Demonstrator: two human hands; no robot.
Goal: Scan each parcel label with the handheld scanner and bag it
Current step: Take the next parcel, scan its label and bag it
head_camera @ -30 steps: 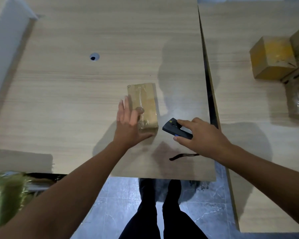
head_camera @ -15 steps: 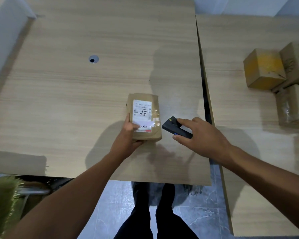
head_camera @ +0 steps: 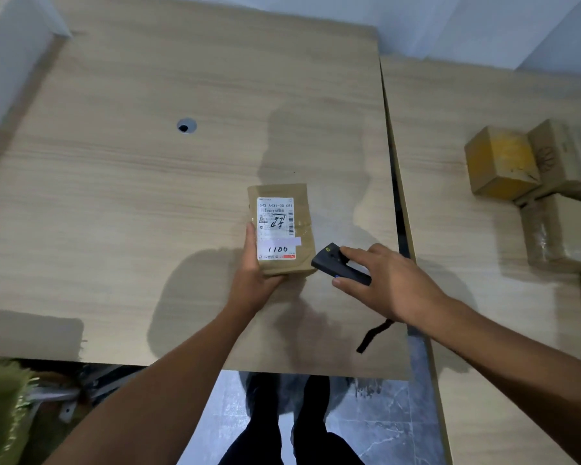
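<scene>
The left hand (head_camera: 254, 280) holds the parcel (head_camera: 280, 229) over the table (head_camera: 114, 213). The scanner (head_camera: 339, 265), in the right hand (head_camera: 388, 285), is just right of it. Boxes (head_camera: 534, 182) stand on the neighbouring table (head_camera: 483, 330), well right of both hands.

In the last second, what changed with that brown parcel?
The parcel was flipped: its plain taped side faced up, now the white label does. The left hand went from lying on top to gripping its near-left edge. The right hand kept holding the scanner beside it; the boxes stayed put.
</scene>
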